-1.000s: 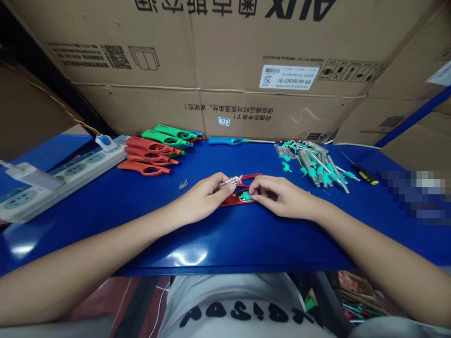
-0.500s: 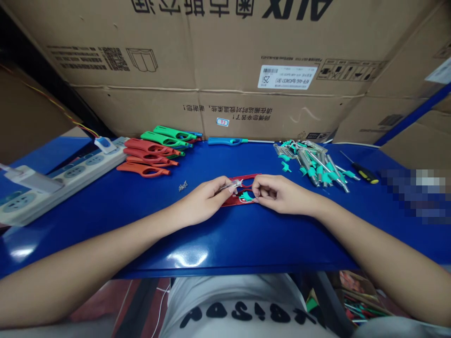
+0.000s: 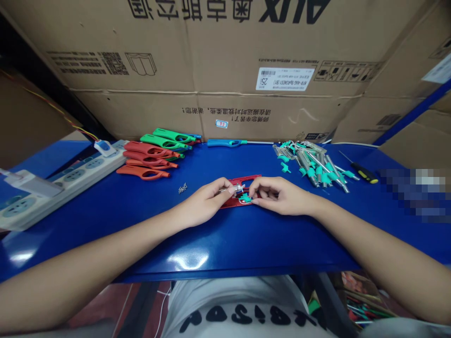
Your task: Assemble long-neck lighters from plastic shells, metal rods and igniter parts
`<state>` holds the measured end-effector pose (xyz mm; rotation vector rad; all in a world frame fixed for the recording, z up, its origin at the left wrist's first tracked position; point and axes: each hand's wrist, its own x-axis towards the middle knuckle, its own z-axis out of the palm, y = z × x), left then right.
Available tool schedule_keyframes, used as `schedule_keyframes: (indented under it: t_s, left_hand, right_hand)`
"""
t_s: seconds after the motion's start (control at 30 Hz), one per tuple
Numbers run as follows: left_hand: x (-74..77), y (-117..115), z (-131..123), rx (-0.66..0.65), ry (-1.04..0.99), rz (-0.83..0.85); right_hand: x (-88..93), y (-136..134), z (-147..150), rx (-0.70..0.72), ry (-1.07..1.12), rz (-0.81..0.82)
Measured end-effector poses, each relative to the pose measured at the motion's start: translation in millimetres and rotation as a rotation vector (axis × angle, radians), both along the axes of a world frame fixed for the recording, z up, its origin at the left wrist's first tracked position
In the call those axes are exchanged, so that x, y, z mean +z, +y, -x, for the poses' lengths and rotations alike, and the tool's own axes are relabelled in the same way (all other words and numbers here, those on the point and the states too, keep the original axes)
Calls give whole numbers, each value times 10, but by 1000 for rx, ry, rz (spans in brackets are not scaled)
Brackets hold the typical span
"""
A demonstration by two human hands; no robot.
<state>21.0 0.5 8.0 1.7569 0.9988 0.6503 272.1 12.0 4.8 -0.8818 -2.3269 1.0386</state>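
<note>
My left hand (image 3: 207, 202) is closed in a pinch on a small clear cylinder with a pale tip (image 3: 238, 188), like a lighter's gas tank. Beneath the hands lie two red lighter-handle halves (image 3: 249, 179) on the blue table. A teal trigger (image 3: 245, 197) with a white wire sits in the nearer half. My right hand (image 3: 282, 196) has its fingers curled together at the right end of the red halves, beside the trigger. Whatever its fingertips pinch is hidden.
Orange-red and green lighter handles (image 3: 151, 149) are piled left, by a white power strip (image 3: 73, 176). A blue long lighter (image 3: 225, 142) lies at the back. Metal tubes with teal triggers (image 3: 313, 162), a screwdriver (image 3: 362, 172) and small screws (image 3: 182, 188) lie around. A cardboard box (image 3: 225, 70) stands behind.
The clear cylinder has turned slightly in my left fingers, its tip now slightly lower. My right fingertips have shifted a little left. The view has moved slightly.
</note>
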Motion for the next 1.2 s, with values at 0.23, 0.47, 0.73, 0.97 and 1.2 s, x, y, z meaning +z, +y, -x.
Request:
schedule_keyframes:
  t_s: [0.23, 0.47, 0.73, 0.97, 1.2]
  left_hand:
    - [-34, 18, -15, 1, -33, 25]
    - [-24, 7, -9, 12, -39, 48]
    - [-1, 1, -23, 26, -72, 133]
    - [28, -3, -41, 39, -71, 149]
    - [53, -24, -57, 28, -43, 107]
  right_hand:
    - [-68, 19, 11, -5, 55, -15]
    - [-97, 0, 60, -194, 193, 38]
    - [-135, -5, 100, -133, 292, 191]
    - [-153, 16, 98, -162, 281, 142]
    - [-150, 25, 120, -240, 304, 169]
